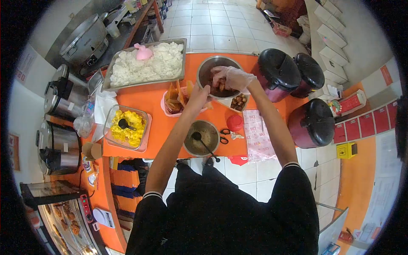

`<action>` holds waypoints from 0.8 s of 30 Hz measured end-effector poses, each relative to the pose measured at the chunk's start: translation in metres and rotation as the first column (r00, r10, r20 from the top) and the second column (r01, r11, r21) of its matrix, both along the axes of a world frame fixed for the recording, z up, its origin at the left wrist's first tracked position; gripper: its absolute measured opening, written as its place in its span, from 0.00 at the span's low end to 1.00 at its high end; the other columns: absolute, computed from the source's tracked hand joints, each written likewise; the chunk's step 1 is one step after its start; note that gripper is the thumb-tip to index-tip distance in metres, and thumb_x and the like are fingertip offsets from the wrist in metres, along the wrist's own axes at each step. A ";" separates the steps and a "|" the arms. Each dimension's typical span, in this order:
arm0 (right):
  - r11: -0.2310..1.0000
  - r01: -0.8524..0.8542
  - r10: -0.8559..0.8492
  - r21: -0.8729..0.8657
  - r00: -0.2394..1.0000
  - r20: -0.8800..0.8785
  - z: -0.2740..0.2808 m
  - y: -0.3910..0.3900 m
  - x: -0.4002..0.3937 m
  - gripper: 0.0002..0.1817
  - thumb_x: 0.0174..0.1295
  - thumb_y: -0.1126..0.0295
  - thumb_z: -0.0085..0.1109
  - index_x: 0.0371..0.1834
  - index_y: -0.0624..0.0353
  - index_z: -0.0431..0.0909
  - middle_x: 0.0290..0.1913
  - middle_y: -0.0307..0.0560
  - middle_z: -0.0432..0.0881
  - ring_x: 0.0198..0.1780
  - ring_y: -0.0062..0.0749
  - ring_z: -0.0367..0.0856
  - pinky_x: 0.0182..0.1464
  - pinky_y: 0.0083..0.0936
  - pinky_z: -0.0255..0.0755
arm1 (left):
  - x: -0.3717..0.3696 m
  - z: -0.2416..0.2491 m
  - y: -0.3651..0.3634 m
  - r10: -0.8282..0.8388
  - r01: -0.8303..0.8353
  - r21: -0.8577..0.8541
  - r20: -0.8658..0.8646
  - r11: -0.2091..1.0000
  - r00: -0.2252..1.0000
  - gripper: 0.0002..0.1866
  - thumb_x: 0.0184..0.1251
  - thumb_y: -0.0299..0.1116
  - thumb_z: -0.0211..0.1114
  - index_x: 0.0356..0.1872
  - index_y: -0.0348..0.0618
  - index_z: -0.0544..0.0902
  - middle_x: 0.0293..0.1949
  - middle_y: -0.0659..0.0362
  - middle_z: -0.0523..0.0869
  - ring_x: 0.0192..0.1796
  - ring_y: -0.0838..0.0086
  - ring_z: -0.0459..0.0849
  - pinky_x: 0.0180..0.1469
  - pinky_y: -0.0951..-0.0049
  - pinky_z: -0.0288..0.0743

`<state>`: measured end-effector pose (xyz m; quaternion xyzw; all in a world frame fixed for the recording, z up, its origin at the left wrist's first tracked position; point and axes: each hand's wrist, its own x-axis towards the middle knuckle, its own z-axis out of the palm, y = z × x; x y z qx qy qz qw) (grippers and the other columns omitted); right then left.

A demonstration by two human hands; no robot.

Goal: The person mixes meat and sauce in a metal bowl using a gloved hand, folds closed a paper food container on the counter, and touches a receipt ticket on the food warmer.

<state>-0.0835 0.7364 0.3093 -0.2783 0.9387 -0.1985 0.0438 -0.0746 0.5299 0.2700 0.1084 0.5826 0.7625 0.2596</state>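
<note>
My left hand (pixel 205 94) grips the near-left rim of a steel mixing bowl (pixel 207 66) at the far side of the orange table. Reaching into that bowl, my right hand (pixel 236 79) wears a clear plastic glove, its fingers curled around reddish-brown pieces of meat (pixel 220 85). Just behind my left wrist stands a pink basket (pixel 166 109) of flat orange-brown crisp pieces (pixel 173 98). A small tray of browned chunks (pixel 239 102) sits under my right forearm. Nearer to me is a second steel bowl (pixel 190 144) with a black ladle (pixel 205 145) in it.
A large tray of white rice (pixel 163 59) with a pink scoop (pixel 143 52) lies at back left. Scrambled egg (pixel 127 134) fills a glass dish. Black scissors (pixel 224 136), a red lid (pixel 234 123) and printed paper (pixel 257 140) lie to the right, beside several dark-red, black-lidded containers (pixel 312 123).
</note>
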 end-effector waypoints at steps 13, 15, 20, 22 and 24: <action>0.991 0.085 -0.086 0.103 0.996 0.006 -0.051 -0.009 -0.004 0.18 0.53 0.76 0.58 0.48 0.47 0.79 0.53 0.54 0.74 0.64 0.46 0.70 0.56 0.40 0.72 | 0.011 -0.013 0.006 0.031 -0.030 -0.058 0.010 0.998 0.999 0.14 0.69 0.31 0.50 0.53 0.40 0.66 0.40 0.57 0.76 0.32 0.74 0.81 0.33 0.73 0.80; 0.991 -0.106 0.085 -0.087 0.972 -0.217 -0.018 -0.003 0.003 0.27 0.48 0.78 0.61 0.55 0.42 0.77 0.52 0.61 0.75 0.57 0.54 0.75 0.57 0.38 0.74 | 0.005 -0.009 0.005 -0.012 0.012 -0.039 0.006 0.999 1.000 0.14 0.69 0.32 0.50 0.53 0.40 0.66 0.40 0.57 0.76 0.33 0.74 0.81 0.35 0.72 0.80; 0.929 0.325 -0.334 0.179 0.942 0.021 -0.023 -0.036 0.018 0.34 0.47 0.69 0.67 0.61 0.47 0.66 0.53 0.59 0.77 0.52 0.55 0.79 0.56 0.42 0.74 | 0.011 -0.014 0.010 0.039 -0.041 -0.102 -0.017 0.994 0.999 0.15 0.69 0.31 0.50 0.54 0.41 0.66 0.40 0.59 0.76 0.33 0.74 0.81 0.34 0.72 0.80; 0.966 0.242 -0.229 0.092 0.965 -0.130 -0.053 -0.036 0.006 0.22 0.50 0.74 0.61 0.51 0.48 0.73 0.51 0.53 0.78 0.51 0.54 0.79 0.54 0.40 0.75 | 0.007 -0.032 0.016 0.056 -0.058 -0.070 -0.026 0.996 0.998 0.15 0.69 0.31 0.50 0.55 0.41 0.66 0.40 0.59 0.76 0.33 0.74 0.80 0.34 0.72 0.80; 0.975 0.204 -0.208 0.090 0.978 0.033 -0.054 -0.028 -0.002 0.20 0.50 0.76 0.61 0.48 0.49 0.76 0.55 0.52 0.76 0.53 0.51 0.77 0.56 0.36 0.72 | 0.006 -0.047 0.015 0.066 -0.064 -0.098 0.009 0.993 0.998 0.20 0.69 0.28 0.49 0.62 0.42 0.63 0.43 0.57 0.78 0.37 0.74 0.82 0.38 0.72 0.82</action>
